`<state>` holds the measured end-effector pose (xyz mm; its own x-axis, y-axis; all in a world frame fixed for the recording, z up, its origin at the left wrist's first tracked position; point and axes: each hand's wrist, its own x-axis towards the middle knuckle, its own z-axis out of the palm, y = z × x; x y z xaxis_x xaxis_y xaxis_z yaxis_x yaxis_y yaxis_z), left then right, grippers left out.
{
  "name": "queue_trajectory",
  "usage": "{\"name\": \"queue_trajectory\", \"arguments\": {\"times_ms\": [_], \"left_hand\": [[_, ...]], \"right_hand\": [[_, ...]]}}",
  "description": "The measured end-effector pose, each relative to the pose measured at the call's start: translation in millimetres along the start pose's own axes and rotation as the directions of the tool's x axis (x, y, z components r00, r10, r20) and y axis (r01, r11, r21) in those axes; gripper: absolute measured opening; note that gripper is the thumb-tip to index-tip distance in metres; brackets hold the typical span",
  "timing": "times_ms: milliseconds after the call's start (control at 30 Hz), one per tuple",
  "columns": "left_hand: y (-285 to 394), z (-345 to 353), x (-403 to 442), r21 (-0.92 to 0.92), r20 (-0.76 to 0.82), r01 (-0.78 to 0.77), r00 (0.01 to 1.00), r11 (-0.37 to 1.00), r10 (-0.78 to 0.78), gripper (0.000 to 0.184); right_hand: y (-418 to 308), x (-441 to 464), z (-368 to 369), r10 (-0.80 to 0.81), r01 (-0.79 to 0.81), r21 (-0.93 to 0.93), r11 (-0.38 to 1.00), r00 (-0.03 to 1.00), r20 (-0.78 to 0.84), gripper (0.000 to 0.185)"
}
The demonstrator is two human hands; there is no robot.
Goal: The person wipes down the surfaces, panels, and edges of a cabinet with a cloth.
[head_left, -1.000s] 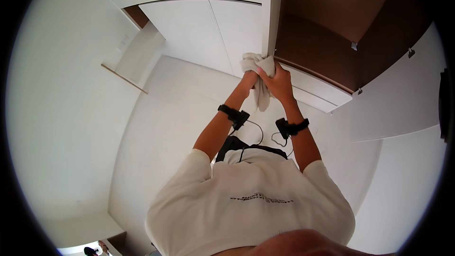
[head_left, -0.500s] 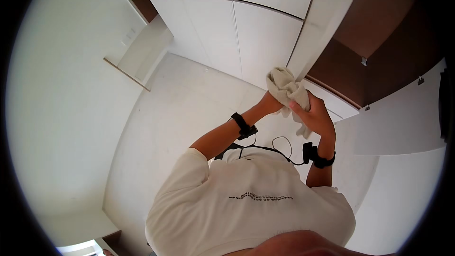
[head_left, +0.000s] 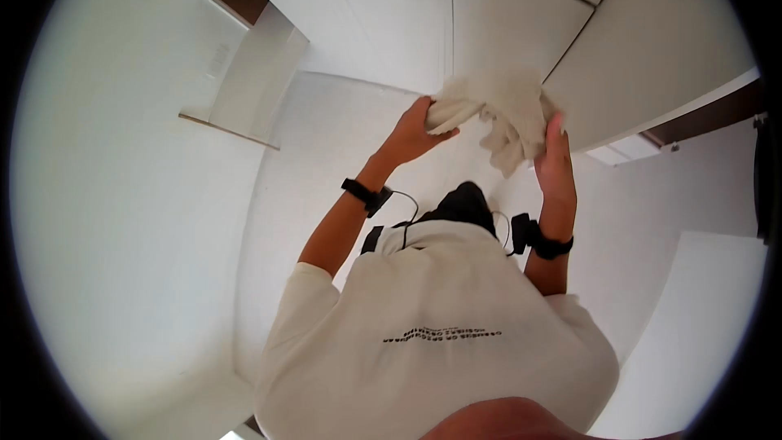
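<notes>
A beige cloth [head_left: 509,114] is stretched loosely between my two hands in front of the white cabinet doors. Its upper part is smeared by motion, and one fold hangs down in the middle. My left hand [head_left: 410,134] grips the cloth's left end, fingers and thumb closed around it. At the other end, my right hand [head_left: 555,159] has the cloth against its palm side, with the fingers partly hidden behind the fabric. Both wrists wear black straps with small devices and thin cables.
White cabinet doors [head_left: 521,24] fill the far side, with a wide panel [head_left: 652,41] at the right. An open brown compartment [head_left: 700,118] shows beyond that panel. A low white partition [head_left: 252,85] stands at the left by the wall. A black shoe [head_left: 470,200] is on the pale floor [head_left: 326,126].
My hands have moved apart, and the bunched cloth is now spread out between them. The view has shifted, so the panel covers much of the open brown compartment.
</notes>
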<state>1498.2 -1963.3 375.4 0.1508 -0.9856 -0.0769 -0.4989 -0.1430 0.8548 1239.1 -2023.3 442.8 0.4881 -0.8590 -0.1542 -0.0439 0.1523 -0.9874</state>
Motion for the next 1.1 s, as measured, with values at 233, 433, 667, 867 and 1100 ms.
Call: {"name": "queue_trajectory", "arguments": {"times_ms": [233,433,667,867,1100], "left_hand": [[-12,-1,20,-0.422,-0.008,-0.291,0.948,0.859,0.317,0.052],[9,-74,58,0.025,0.201,-0.322,0.929,0.946,0.31,0.043],[-60,-224,225,0.605,-0.257,-0.187,0.874,0.774,0.412,0.027],[-87,-215,303,0.836,-0.191,-0.175,0.795,0.52,0.576,0.032],[-82,-218,299,0.859,-0.152,-0.117,0.872,0.499,0.466,0.035]], "right_hand": [[27,72,94,-0.101,0.09,0.186,0.978,0.994,0.048,0.055],[54,165,74,-0.018,0.106,0.374,0.921,0.973,-0.231,0.046],[39,294,29,-0.171,0.044,-0.26,0.965,0.856,-0.487,0.048],[61,299,26,-0.154,-0.05,-0.324,0.945,0.805,-0.574,0.044],[18,317,104,-0.224,-0.131,-0.634,0.762,0.866,-0.448,0.052]]}}
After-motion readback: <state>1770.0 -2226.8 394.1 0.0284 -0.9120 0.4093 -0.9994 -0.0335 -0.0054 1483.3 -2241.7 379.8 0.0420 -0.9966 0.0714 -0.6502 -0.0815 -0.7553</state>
